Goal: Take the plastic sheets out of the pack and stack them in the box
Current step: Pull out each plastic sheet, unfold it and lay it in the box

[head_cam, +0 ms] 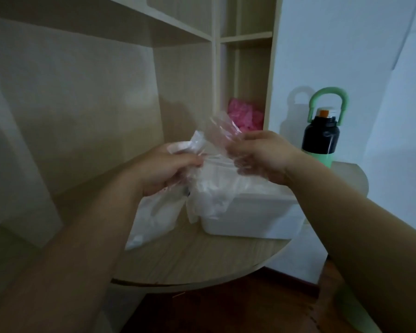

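In the head view, the pack (154,219) is gripped near its mouth by the left hand (168,169), whose fingers are curled round the gathered film. Its lower part hangs down to the table (202,258), just beside the box (250,217). A clear plastic sheet (221,131) is pinched at one edge by the right hand (264,157) above the box, where crumpled sheets (214,193) are piled and spill over the left rim. The film is judged light, limp, slippery and clingy, so it is best taken by a corner while the pack is steadied at its opening.
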A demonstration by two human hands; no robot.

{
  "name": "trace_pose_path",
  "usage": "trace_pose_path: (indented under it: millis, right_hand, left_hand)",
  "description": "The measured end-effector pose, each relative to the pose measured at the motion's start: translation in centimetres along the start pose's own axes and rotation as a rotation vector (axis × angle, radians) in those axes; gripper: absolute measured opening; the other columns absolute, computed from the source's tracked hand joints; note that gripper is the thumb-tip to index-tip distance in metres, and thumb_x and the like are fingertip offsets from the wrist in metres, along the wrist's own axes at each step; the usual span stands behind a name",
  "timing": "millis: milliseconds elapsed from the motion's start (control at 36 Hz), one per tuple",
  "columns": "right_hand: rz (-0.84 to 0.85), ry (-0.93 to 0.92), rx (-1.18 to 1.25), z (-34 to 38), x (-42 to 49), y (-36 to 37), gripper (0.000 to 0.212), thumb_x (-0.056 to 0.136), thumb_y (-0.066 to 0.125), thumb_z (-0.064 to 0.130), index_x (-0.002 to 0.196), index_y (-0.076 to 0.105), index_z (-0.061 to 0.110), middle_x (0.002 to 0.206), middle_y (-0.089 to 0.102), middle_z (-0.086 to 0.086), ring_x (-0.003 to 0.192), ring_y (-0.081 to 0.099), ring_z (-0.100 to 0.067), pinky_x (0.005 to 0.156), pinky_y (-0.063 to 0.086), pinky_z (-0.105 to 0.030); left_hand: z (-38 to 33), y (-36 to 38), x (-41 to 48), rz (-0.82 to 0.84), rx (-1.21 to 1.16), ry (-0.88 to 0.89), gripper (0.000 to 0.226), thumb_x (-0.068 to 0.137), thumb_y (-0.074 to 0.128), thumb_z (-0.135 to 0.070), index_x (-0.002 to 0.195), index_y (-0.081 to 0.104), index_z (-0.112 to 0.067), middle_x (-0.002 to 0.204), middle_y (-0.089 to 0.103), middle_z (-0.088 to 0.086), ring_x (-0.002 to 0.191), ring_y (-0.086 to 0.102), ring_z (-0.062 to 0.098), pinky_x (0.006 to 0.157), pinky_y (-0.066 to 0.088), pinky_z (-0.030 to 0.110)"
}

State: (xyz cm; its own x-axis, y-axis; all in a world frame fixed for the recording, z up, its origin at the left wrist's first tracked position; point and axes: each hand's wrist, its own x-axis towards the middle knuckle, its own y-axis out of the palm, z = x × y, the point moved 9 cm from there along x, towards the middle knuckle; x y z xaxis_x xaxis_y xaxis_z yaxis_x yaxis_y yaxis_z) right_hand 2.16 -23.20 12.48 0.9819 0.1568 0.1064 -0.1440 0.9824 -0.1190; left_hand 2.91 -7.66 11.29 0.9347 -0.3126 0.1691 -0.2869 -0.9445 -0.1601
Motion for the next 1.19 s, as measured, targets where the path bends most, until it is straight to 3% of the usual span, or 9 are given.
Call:
trace_pose_path:
  millis: [83,167,333,444,528,611,806,972,1194]
  right_hand:
    - [-0.106,0.019,-0.058,-0.6,0.1,-1.3,0.008,0.084,0.064,-0.001,0.078,0.061,0.004,0.070,0.054,-0.010,0.050,0.046,-0.014,0.046,0.042,-0.022]
    - [-0.271,0.061,-0.123,-1.3,0.4,-4.1,0.007,0.084,0.059,-0.004,0.079,0.061,0.000,0.062,0.051,-0.011,0.039,0.043,-0.013,0.037,0.035,-0.016]
    - [-0.474,0.207,-0.498,-3.8,1.3,-10.4,0.019,0.087,0.053,0.002,0.070,0.048,0.009,0.065,0.051,-0.007,0.052,0.049,-0.016,0.048,0.044,-0.025]
    - [-0.467,0.285,-0.740,-4.7,1.0,-11.4,0.006,0.086,0.055,0.002,0.085,0.051,0.006,0.081,0.056,-0.011,0.068,0.057,-0.023,0.066,0.055,-0.035]
    - [-0.453,0.285,-0.956,-4.5,0.8,-11.2,0.050,0.087,0.058,0.010,0.130,0.034,0.001,0.112,0.056,-0.019,0.086,0.054,-0.027,0.073,0.049,-0.035]
    - [-0.417,0.143,-1.093,-3.2,1.0,-10.4,0.063,0.083,0.067,0.019,0.135,0.032,0.012,0.128,0.045,-0.017,0.105,0.052,-0.031,0.088,0.046,-0.039]
    - [-0.210,0.003,-1.229,-2.6,1.6,-8.3,0.034,0.087,0.063,0.028,0.119,0.060,0.016,0.119,0.060,-0.003,0.104,0.057,-0.019,0.092,0.046,-0.031]
    - [0.149,0.288,-1.345,-7.7,2.8,-6.2,0.066,0.084,0.065,0.045,0.139,0.043,0.015,0.139,0.048,-0.004,0.121,0.050,-0.023,0.102,0.041,-0.034]
    - [0.294,0.427,-1.358,-10.2,2.6,-5.8,0.055,0.091,0.058,0.028,0.140,0.043,0.010,0.144,0.042,-0.009,0.131,0.040,-0.026,0.108,0.031,-0.037]
  left_hand:
    - [-0.3,0.0,1.3,-0.013,0.128,-0.015,0.013,0.086,0.064,-0.004,0.082,0.068,-0.016,0.057,0.060,-0.003,0.050,0.048,0.010,0.048,0.037,0.021]
    - [-0.1,-3.4,3.5,-0.297,0.304,0.004,0.005,0.084,0.068,-0.012,0.087,0.071,-0.014,0.074,0.064,0.004,0.060,0.053,0.014,0.057,0.042,0.022]
    - [-2.0,-5.5,3.2,-0.748,0.697,0.132,0.047,0.085,0.064,-0.025,0.130,0.053,-0.016,0.125,0.054,0.005,0.111,0.054,0.023,0.085,0.038,0.027]
    - [-3.2,0.1,3.8,-0.474,0.713,0.403,0.036,0.087,0.066,-0.023,0.122,0.062,-0.023,0.113,0.057,-0.004,0.106,0.055,0.014,0.087,0.038,0.019]
    - [-1.9,4.5,5.2,-0.103,0.855,0.419,0.026,0.089,0.065,-0.025,0.115,0.068,-0.021,0.106,0.058,-0.005,0.102,0.055,0.009,0.086,0.038,0.017]
    - [0.4,7.1,6.6,0.148,0.905,0.337,0.028,0.090,0.063,-0.031,0.116,0.068,-0.021,0.113,0.062,-0.008,0.108,0.058,0.011,0.094,0.044,0.029]
    - [1.8,8.8,8.5,0.208,0.853,0.251,0.025,0.095,0.056,-0.027,0.118,0.067,-0.023,0.110,0.065,-0.010,0.102,0.060,0.011,0.093,0.047,0.032]
    - [6.4,10.2,8.6,0.491,1.284,-0.043,0.047,0.088,0.063,-0.039,0.133,0.052,-0.033,0.139,0.048,-0.007,0.125,0.046,0.016,0.106,0.038,0.036]
    - [8.1,9.9,8.3,0.610,1.331,-0.157,0.050,0.095,0.054,-0.024,0.144,0.041,-0.024,0.147,0.043,0.000,0.131,0.043,0.019,0.108,0.035,0.033]
